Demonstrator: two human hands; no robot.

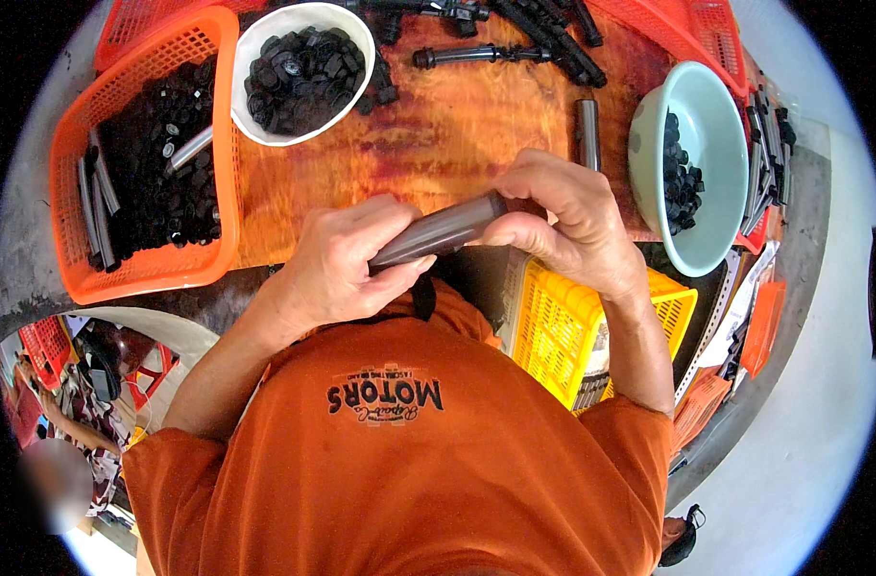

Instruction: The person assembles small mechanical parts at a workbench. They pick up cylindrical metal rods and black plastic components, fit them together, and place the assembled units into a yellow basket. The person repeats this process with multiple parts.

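Note:
A dark grey, glossy tube (440, 230) is held slantwise in front of my chest, over the near edge of the table. My left hand (337, 254) is closed round its lower left part, the thumb along the underside. At the upper right end, which looks black, the thumb and bent forefinger of my right hand (577, 221) pinch the tube from two sides. Whether a separate cap sits at that end, I cannot make out. Beyond my right hand, a similar grey tube (588, 134) lies on the wooden table (438, 115).
An orange basket (228, 144) and a white bowl (241, 82) hold small black parts, as does a pale green basin (649, 144). Black tubular assemblies (481, 55) lie at the far side. A yellow crate (558, 322) stands below the table. Another person (102, 461) is at lower left.

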